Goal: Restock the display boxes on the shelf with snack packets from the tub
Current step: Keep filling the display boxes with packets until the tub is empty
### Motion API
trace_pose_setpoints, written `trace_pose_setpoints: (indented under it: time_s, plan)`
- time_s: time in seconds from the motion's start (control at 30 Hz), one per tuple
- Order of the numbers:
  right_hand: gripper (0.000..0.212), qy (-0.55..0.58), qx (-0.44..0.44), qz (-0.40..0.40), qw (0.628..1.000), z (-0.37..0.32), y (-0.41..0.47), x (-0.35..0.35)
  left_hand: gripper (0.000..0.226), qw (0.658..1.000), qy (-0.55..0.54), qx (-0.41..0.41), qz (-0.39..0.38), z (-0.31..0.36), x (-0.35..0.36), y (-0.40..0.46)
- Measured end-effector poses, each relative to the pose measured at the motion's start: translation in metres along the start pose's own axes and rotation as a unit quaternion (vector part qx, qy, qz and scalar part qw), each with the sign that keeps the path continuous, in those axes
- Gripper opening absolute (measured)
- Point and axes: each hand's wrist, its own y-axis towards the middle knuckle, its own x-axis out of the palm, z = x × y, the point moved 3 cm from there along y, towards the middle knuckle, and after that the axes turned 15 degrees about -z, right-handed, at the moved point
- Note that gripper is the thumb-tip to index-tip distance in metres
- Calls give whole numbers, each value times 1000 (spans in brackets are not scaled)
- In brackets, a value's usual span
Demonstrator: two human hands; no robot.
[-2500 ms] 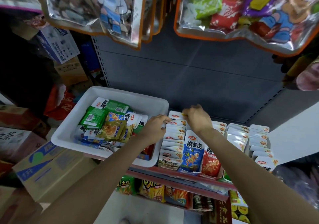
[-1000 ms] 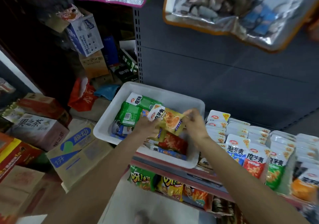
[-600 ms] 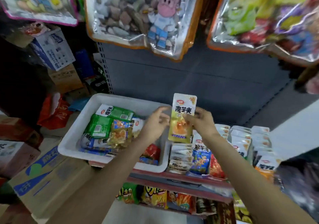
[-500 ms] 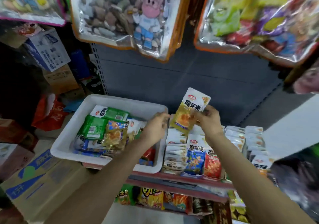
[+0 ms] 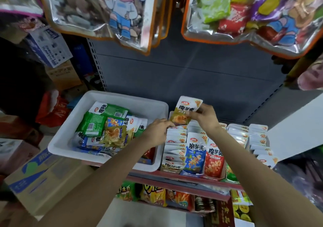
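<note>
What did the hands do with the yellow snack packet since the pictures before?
The yellow packet came out of the white tub in both hands, was lifted, and now sits low at the back of the leftmost display box. The right hand pinches it; the left hand has let go. The tub stayed put.

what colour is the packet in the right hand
Yellow-olive body with a white top, seen in the head view: packet pinched by the right hand.

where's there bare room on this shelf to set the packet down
Bare shelf shows only behind the display boxes, against the grey back panel. A bare strip of white tub floor lies along its far wall. Elsewhere it is crowded, around the right hand and its yellow packet.
</note>
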Motion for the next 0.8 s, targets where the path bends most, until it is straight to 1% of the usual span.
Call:
trace_pose_setpoints:
  time_s: [0.07, 0.13, 0.2, 0.3, 0.43, 0.53, 0.6, 0.67, 0.73, 0.77, 0.8]
  plan:
    - [17, -54, 12, -6, 998, 4, 2, 0, 52, 1000, -5, 3, -1, -2, 0, -2]
    - [14, -71, -27, -5, 997, 1, 3, 0, 50, 1000, -23, 3, 8, -4, 0, -3]
    - [10, -148, -60, -13, 987, -4, 5, 1, 47, 999, -46, 2, 21, -7, 0, -4]
    - [10, -304, -71, -20, 950, -4, 10, 4, 46, 998, -57, 5, 35, -8, 1, -4]
    - [17, -444, -30, -33, 895, 8, 9, 12, 43, 995, -76, 20, 62, -10, 0, -5]
    - [22, -514, 6, -65, 855, 12, 8, 20, 42, 993, -83, 26, 79, -10, -2, -7]
    - [22, -539, 17, -71, 839, 9, 6, 24, 40, 992, -91, 26, 82, -11, -2, -10]
    - [23, -528, 4, -54, 847, 0, 2, 28, 38, 990, -106, 16, 94, -18, -3, -14]
    - [26, -490, -41, -32, 870, -12, -4, 39, 37, 987, -115, -7, 111, -31, -6, -22]
    - [26, -470, -63, -37, 879, -18, -6, 47, 36, 985, -120, -29, 119, -40, -7, -25]
    - [26, -457, -73, -63, 884, -21, -4, 62, 35, 983, -123, -55, 126, -53, -9, -31]
